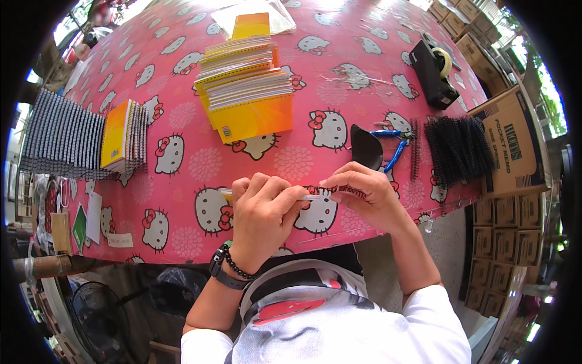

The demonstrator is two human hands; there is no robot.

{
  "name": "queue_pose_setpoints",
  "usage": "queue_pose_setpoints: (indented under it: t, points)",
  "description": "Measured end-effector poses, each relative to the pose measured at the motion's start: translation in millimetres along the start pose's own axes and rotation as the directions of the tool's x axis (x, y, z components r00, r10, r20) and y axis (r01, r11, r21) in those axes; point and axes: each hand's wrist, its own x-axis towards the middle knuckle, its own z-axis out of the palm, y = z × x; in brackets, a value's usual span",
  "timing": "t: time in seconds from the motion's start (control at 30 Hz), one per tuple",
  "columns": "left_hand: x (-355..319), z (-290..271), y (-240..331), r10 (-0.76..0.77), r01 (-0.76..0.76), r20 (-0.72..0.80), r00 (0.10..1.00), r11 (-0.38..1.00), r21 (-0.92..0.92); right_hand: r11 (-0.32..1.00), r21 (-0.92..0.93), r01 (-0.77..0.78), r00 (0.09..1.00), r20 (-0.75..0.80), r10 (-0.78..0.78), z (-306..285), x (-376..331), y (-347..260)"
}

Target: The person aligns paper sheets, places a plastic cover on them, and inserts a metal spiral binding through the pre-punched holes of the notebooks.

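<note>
Near the table's front edge my left hand point(265, 209) is closed over a thin memo pad point(311, 197), seen edge-on and mostly hidden under the fingers. My right hand point(371, 195) pinches a dark spiral binding coil point(351, 192) between thumb and fingers. The coil runs along the pad's edge at its right end; how far it is threaded cannot be made out. Beyond my right hand lie blue-handled pliers point(397, 155) and a black curved piece point(367, 148). A loose coil point(415, 148) rests beside a pile of black spiral coils point(456, 148).
A leaning stack of unbound yellow pads point(257, 120) stands at the far middle. Bound pads point(63, 134) are stacked at left, some with yellow covers point(114, 136). A tape dispenser point(433, 76) and cardboard box point(514, 142) stand at right, on the pink patterned tablecloth point(188, 115).
</note>
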Motion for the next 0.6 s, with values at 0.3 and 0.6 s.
queue_pose_setpoints:
  t: [0.3, 0.6]
  points:
    - [-0.8, -1.1, -0.6, 0.002, -0.002, -0.006, 1.000, 1.000, -0.001, 0.995, 0.022, 0.102, 0.991, 0.087, -0.104, -5.9, 3.6, 6.2]
    - [-2.0, -3.4, 13.1, -0.011, 0.013, 0.059, 0.998, 0.999, -0.043, 0.996, -0.003, 0.094, 0.990, 0.107, -0.093, 8.0, 0.5, 5.3]
